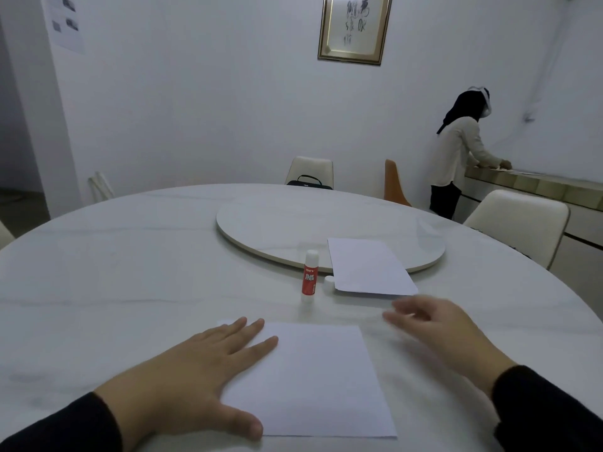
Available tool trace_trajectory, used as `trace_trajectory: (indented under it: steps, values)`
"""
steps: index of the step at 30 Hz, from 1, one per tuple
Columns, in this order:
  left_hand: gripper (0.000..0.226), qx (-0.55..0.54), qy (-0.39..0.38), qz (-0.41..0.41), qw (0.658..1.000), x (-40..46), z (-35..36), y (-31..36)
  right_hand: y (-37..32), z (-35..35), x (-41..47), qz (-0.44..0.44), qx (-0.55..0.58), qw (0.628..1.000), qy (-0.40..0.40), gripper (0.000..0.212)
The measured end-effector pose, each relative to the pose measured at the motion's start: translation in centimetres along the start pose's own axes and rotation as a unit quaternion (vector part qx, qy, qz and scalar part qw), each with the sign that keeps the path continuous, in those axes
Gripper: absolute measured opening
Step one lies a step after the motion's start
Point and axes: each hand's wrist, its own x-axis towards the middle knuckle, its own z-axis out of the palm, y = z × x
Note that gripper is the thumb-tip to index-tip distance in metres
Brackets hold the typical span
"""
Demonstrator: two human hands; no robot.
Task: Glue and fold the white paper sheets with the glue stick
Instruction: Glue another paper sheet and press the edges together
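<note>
A flat white rectangular paper sheet (pixel 321 376) lies on the round pale marble surface (pixel 114 288) nearest the camera, its edges crisp and uncreased. The left hand (pixel 192 376) rests on its left edge, fingers straight and spread, holding nothing. The right hand (pixel 447 334), blurred, hovers just right of the sheet with fingers loosely extended. Beyond stands an upright red-labelled glue stick (pixel 309 276), its small white cap (pixel 329 280) beside it, touching a second white paper sheet (pixel 370 267) that overlaps the round turntable (pixel 277 223).

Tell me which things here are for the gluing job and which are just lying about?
For the job: near paper sheet under the left hand, far paper sheet, glue stick, its cap.

Lying about: black bag, chairs, framed calligraphy, turntable.
</note>
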Motion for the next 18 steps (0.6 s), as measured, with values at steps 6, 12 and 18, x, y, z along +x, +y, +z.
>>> trace_trajectory:
  steps: [6, 12, 18]
  values:
    - [0.089, -0.013, 0.008, 0.018, 1.000, 1.2, 0.0, 0.6, -1.7, 2.8, 6.3, 0.213, 0.512, 0.830, 0.056, 0.036]
    - [0.093, -0.011, 0.023, 0.012, 1.000, 1.4, 0.3, 0.2, -1.5, 3.9, 10.5, 0.199, 0.510, 0.831, 0.097, 0.046]
    - [0.087, -0.063, 0.064, 0.025, 0.996, 1.5, 0.4, -0.4, 0.3, 2.1, 13.7, 0.217, 0.357, 0.875, 0.246, 0.041]
